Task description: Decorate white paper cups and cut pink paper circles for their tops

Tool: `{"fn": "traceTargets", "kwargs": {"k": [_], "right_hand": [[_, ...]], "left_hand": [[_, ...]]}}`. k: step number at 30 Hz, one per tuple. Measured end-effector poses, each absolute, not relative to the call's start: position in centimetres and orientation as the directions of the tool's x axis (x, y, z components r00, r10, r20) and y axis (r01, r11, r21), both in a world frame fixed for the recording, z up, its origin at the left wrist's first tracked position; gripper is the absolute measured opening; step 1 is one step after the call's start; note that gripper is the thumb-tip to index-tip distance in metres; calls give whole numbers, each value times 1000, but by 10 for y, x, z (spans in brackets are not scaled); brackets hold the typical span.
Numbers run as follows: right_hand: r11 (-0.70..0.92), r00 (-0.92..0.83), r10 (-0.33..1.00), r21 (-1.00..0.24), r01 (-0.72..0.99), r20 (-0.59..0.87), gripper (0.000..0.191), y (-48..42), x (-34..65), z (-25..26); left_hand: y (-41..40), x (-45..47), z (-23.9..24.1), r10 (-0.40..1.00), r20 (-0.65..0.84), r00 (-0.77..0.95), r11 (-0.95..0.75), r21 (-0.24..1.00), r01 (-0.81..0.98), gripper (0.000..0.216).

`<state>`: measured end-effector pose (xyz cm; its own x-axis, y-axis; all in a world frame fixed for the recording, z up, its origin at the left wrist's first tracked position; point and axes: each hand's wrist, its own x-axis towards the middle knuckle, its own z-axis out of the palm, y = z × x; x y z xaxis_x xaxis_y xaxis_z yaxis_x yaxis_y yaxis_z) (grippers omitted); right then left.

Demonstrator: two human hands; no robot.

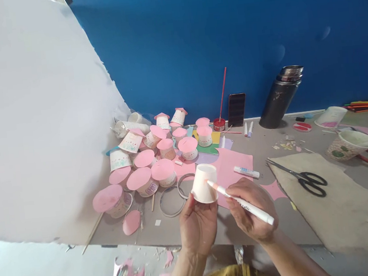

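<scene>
My left hand (198,227) is closed round the lower part of a white paper cup (203,180), held upside down above the table's front part. Between the fingers of my right hand (254,209) is a white marker pen (247,203) with a light orange tip end. The tip meets the cup's side, where a small orange mark shows. Behind the cup lies a sheet of pink paper (235,163), and a capped white marker (246,172) rests across it. Two rings of tape (173,212) lie just left of the cup.
Several decorated cups with pink paper discs (141,178) crowd the left side. Black-handled scissors (312,182) lie on a beige cloth (324,215) at right. A dark flask (279,98), a phone (236,109) and a red pot (219,124) stand along the blue wall.
</scene>
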<state>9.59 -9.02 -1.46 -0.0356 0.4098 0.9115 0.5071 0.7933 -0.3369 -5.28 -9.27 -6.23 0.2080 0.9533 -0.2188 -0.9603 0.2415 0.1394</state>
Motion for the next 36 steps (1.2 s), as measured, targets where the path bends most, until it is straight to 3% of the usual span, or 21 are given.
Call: {"fn": "traceTargets", "kwargs": {"k": [21,28,36], "right_hand": [[781,-17,437,-370,502,899,15,-91,101,-24],[804,-48,446,-377,461,894,13,-92,99,-21],[841,-94,381,-303,448,920,18,-91,94,-16]], "left_hand": [[-92,-58,-67,953,-177,244,269,128,-955,42],[-91,-58,-66,940,-246,235,267,106,-958,37],[-91,-53,-60,936,-277,215,260,138,-956,37]]}}
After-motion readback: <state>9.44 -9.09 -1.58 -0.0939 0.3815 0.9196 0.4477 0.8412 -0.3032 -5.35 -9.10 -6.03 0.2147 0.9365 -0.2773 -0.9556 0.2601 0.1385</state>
